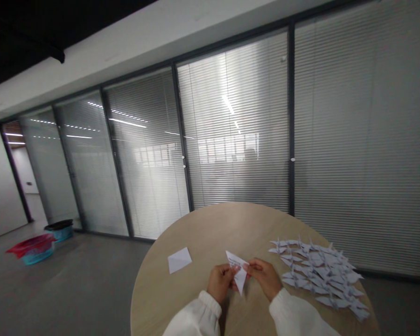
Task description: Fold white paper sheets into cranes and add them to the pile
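Observation:
Between my hands, above the front part of the round wooden table (210, 224), is a folded piece of white paper (242, 278) with printed lines on one face. My left hand (220, 281) pinches its left side between thumb and fingers. On the opposite side, my right hand (264, 275) grips the paper's right edge. A flat square of white paper (179, 260) lies on the table to the left, apart from both hands. To the right of my right hand, rows of folded white paper cranes (318, 270) cover the tabletop.
Glass partitions with blinds (234, 116) stand behind the table. On the grey floor at left are a blue bin with a red liner (35, 249) and another blue bin with a black liner (61, 230). A doorway (23, 172) is at far left.

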`<state>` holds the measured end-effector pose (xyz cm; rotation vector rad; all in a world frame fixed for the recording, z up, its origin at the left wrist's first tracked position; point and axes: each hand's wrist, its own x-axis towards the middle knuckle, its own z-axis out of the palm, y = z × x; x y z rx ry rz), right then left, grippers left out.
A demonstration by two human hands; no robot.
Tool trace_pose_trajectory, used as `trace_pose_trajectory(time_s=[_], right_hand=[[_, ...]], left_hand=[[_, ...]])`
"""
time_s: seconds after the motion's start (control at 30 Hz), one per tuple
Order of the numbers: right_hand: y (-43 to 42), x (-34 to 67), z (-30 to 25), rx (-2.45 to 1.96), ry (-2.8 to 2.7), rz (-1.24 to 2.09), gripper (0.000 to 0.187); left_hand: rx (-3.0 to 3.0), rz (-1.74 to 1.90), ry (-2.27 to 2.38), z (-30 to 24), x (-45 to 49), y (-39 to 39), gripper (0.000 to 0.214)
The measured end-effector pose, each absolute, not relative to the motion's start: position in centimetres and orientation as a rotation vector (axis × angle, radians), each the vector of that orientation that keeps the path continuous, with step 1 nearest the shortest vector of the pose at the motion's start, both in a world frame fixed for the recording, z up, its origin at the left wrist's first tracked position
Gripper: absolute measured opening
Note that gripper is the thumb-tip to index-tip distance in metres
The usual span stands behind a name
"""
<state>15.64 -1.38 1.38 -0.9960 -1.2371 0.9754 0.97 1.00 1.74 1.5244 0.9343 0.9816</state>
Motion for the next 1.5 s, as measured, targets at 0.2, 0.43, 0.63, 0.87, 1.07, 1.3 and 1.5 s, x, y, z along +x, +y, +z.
trace_pose_trajectory(time_s=[0.2,0.43,0.63,0.87,1.07,1.3,1.5], right_hand=[[-1.4,15.7,1.5,-0.988,-1.2,0.923,0.038],[-1.8,15.6,2.0,-1.017,-1.195,0.901,0.037],[-1.4,15.8,1.5,-1.004,-1.165,0.872,0.034],[-1.2,15.9,1.2,-0.969,-1.151,0.883,0.031],[-1.0,16.1,0.7,-0.949,-1.114,0.88,0.03],[-0.7,16.2,0.5,-0.941,-1.096,0.868,0.032],[-0.8,16.3,0.5,-0.994,-1.086,0.836,0.032]], left_hand=[[1.551,0.878,0.848,2.3,1.3,0.0,0.054],[1.539,0.863,0.828,1.7,1.2,0.4,0.05],[1.473,0.769,0.859,0.8,1.4,0.8,0.049],[1.458,0.729,0.845,0.2,1.5,1.0,0.046],[1.53,0.733,0.816,0.4,1.3,0.8,0.044],[1.547,0.686,0.805,0.3,1.3,0.8,0.044],[1.701,0.692,0.921,0.4,1.1,0.7,0.047]])
